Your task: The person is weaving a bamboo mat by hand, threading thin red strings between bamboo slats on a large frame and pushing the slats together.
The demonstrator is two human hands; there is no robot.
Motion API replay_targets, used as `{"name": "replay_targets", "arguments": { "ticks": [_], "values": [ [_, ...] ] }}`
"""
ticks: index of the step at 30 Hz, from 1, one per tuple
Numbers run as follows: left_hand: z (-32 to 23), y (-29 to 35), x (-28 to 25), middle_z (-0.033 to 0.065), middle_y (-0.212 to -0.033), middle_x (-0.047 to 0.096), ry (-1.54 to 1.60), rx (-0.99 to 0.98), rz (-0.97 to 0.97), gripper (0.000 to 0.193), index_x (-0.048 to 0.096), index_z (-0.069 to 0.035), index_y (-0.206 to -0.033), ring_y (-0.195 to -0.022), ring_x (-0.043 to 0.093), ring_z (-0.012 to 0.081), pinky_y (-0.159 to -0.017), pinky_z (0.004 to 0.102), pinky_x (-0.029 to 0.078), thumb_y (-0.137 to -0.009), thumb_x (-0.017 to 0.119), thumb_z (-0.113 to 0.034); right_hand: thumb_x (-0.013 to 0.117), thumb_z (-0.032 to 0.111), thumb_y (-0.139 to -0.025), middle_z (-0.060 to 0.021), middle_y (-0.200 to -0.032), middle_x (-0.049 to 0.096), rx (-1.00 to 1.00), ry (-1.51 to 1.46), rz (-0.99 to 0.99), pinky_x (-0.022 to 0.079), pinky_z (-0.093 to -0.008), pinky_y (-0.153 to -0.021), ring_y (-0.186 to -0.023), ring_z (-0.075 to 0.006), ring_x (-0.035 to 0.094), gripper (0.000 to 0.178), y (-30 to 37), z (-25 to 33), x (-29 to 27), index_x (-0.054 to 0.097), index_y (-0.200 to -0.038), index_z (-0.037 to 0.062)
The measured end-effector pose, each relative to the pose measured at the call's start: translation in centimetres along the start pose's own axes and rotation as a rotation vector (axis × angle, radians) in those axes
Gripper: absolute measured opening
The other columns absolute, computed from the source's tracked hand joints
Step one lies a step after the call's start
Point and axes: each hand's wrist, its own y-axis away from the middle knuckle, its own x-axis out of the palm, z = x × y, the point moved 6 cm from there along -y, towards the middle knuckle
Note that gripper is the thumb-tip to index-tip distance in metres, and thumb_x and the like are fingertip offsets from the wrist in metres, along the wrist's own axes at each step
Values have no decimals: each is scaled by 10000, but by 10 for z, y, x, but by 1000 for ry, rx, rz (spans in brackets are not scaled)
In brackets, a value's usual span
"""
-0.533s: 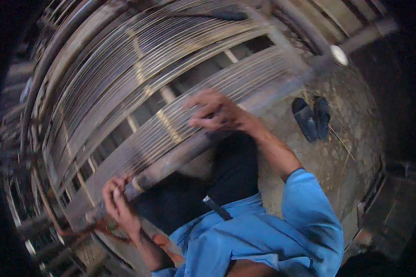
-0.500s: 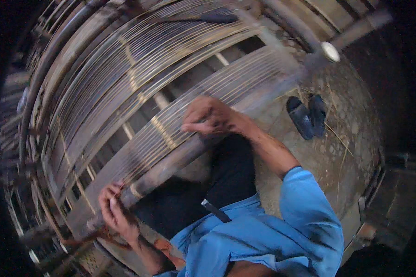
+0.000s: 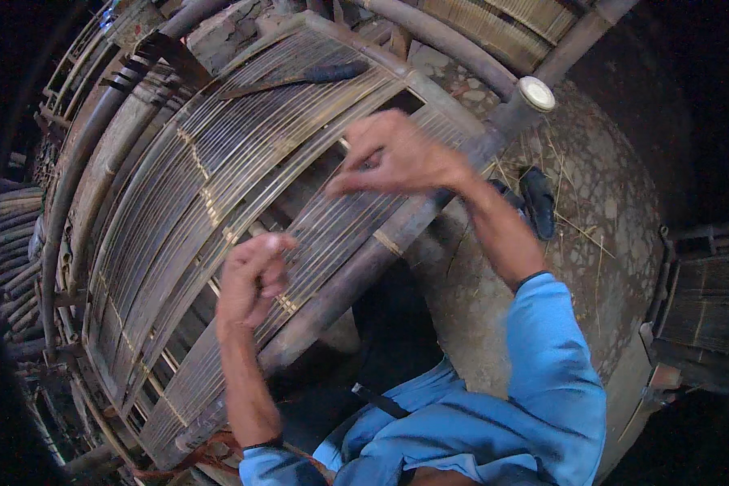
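- Slatted panel [image 3: 251,150]: extends from the upper middle to the lower left of the frame; thin strips run lengthwise, with dark gaps between some bands.
- Left hand [image 3: 253,279]: left of centre, over the near part of the slatted panel, fingers curled inward; motion blur at the fingertips. Whether a thin strip is gripped cannot be told.
- Right hand [image 3: 397,154]: upper centre, over the panel's near band, thumb and forefinger drawn toward each other; blurred. Whether anything is pinched cannot be told.
- Hands are apart from each other, the right one higher in the frame.
- Round pole [image 3: 332,292]: runs along the panel's near edge, rising from lower left to upper right; pale disc-like end [image 3: 536,94] at upper right.
- Pale binding [image 3: 387,242]: wrapped around the pole, right of centre.
- Bladed tool [image 3: 336,73]: lies on the slats, upper middle; its dark handle points right.
- Dark sandals [image 3: 537,202]: on the floor [image 3: 624,211], right of the forearm, one partly hidden; loose straw [image 3: 581,233] near them.
- Reddish cord [image 3: 211,454]: lower left, near the pole's lower end.
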Motion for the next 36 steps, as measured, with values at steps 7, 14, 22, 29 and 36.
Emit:
{"name": "replay_targets", "arguments": {
  "ticks": [7,14,22,29,36],
  "values": [
    [19,-27,-177,-12,-659,608,-413,176,-495,181,758,19,-921,-525,523,107,-502,284,419,-906,756,-162,831,229,-830,-43,-888,640,111,-118,22,477,-332,-722,-793,-181,588,222,7,-107,-48,776,-981,76],
    [32,-179,-1,224,-721,705,-1339,277,-252,198,798,-62,-803,-673,716,383,-650,455,578,-831,710,-237,596,250,-922,-190,-1013,728,515,285,406,525,-506,-864,-990,-401,682,276,16,-195,41,727,-1076,62],
    [81,-292,30,306,-899,709,-839,312,-294,334,725,45,-964,-948,698,461,-827,504,544,-827,689,-257,578,275,-882,-134,-792,737,616,312,601,539,-481,-719,-764,-355,705,263,-3,-219,78,737,-938,73],
    [21,-182,79,171,-941,710,-1081,686,-249,328,667,-13,-1108,-799,686,348,-748,420,544,-815,747,-138,649,190,-913,-159,-1189,667,317,419,39,461,-465,-977,-1207,-349,575,149,28,-133,35,743,-950,81],
    [3,-39,118,147,-930,685,-721,644,214,315,670,-60,-1075,-757,661,353,-714,404,556,-783,782,-94,712,31,-811,-131,-1081,652,37,18,-99,492,-432,-929,-1089,-318,623,127,95,20,6,697,-935,54]
  ]
}}
